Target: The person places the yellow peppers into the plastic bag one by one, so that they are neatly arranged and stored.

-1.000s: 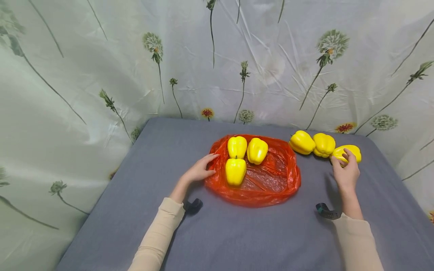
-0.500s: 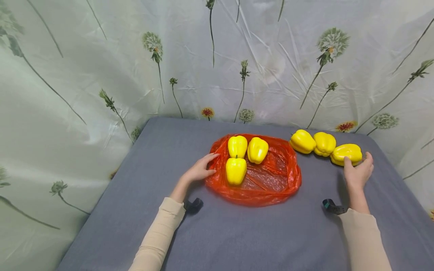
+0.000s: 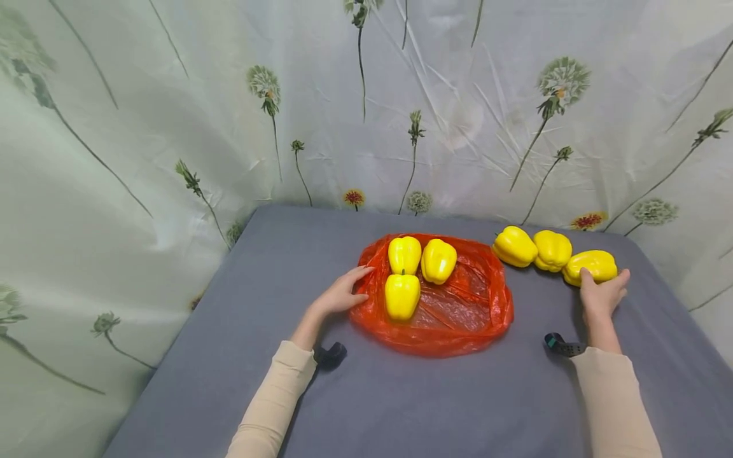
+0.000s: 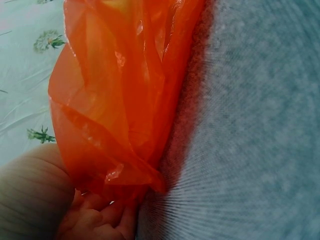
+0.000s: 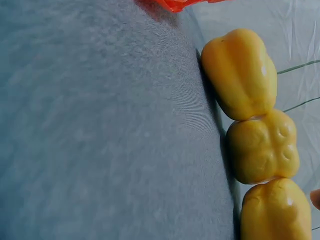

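A crumpled red plastic bag (image 3: 366,315) lies spread on the table with its mouth upward and three yellow bell peppers (image 3: 402,296) inside. My left hand (image 3: 339,294) holds the bag's left side. In the left wrist view, curled fingers (image 4: 95,220) show beneath the thin plastic, partly hidden by it. At the back right, three more yellow bell peppers sit in a touching row. My right hand (image 3: 601,296) is at the rightmost pepper (image 3: 592,264), thumb before it and fingers at its right. The right wrist view shows a small gap between one fingertip (image 5: 316,198) and that pepper.
A grey cloth covers the table (image 3: 446,407). Behind and left of it hangs a pale curtain (image 3: 321,95) printed with dandelions. The middle pepper (image 3: 552,250) and the left one (image 3: 515,246) of the row stand near the back edge. Dark straps circle both wrists.
My right hand has moved rightward from above the rightmost pepper to around its near right side. That pepper looks slightly turned. The left hand and bag stay put.
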Tool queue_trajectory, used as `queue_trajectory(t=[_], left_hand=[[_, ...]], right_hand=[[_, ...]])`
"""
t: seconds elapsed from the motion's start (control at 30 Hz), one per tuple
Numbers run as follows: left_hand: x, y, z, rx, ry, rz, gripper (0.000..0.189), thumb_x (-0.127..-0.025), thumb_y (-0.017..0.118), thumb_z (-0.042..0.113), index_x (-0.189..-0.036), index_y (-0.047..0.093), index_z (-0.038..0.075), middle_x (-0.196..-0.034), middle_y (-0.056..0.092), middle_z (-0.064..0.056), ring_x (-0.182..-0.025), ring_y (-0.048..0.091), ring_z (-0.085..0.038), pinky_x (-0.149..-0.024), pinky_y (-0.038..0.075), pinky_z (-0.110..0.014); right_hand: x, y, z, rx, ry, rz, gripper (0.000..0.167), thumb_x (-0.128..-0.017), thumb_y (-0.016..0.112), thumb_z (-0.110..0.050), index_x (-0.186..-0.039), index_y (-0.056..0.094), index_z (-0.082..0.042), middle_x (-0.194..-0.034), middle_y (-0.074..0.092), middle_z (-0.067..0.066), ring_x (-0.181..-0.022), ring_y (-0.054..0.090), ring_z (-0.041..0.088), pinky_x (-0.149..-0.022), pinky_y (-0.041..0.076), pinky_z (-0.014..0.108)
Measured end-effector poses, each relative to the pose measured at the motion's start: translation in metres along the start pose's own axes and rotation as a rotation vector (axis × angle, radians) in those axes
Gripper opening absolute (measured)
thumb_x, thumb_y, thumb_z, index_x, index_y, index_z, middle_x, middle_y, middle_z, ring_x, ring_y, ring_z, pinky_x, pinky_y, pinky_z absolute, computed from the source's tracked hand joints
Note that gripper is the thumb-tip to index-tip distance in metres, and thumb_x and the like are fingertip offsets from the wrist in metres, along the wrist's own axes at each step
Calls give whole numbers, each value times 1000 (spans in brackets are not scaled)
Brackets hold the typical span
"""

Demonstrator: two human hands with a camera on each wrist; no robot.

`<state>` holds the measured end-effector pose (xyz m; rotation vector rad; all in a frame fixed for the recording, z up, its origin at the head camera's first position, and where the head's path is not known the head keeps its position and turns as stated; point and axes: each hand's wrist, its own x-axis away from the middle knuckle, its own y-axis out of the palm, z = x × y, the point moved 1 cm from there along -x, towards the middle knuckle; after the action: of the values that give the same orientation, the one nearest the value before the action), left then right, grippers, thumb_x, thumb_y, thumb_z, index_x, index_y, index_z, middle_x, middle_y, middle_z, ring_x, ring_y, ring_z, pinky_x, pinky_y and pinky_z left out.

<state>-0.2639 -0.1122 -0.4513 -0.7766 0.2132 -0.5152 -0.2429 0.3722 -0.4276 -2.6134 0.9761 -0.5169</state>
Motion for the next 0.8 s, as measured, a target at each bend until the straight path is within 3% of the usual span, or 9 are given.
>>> queue_trajectory(t=[0.17,0.33,0.57,0.8], left_hand=[[0,4,1,19,-2,13,61,-87,59,8,-143,36,4,-151,32,-20,-139,31,-37,-114,28,-51],[1,5,0,15,-6,9,61,-87,59,8,-143,36,4,-151,32,-20,-139,31,-36,-114,28,-51],[0,4,-1,4,6,7,61,-87,58,8,-143,36,3,-151,32,-20,-140,30,-36,-115,27,-50],[0,2,0,8,1,7,61,-88,58,10,-144,35,4,-151,31,-20,-140,31,-36,-114,29,-50]], right_hand=[[-8,4,2,-21,30,-3,82,-94,35,-42,-146,-26,-24,-157,-19,10,-147,-14,25,-122,-1,36],[-16,10,6,-33,-1,26,83,-94,36,-42,-146,-25,-24,-157,-17,10,-147,-14,27,-122,-2,37],[-18,13,12,-15,-99,117,77,-93,42,-33,-151,-7,-24,-156,2,11,-146,7,27,-122,8,34],[-15,9,11,32,-160,136,75,-91,48,-31,-151,5,-20,-154,10,15,-144,15,29,-121,12,36]])
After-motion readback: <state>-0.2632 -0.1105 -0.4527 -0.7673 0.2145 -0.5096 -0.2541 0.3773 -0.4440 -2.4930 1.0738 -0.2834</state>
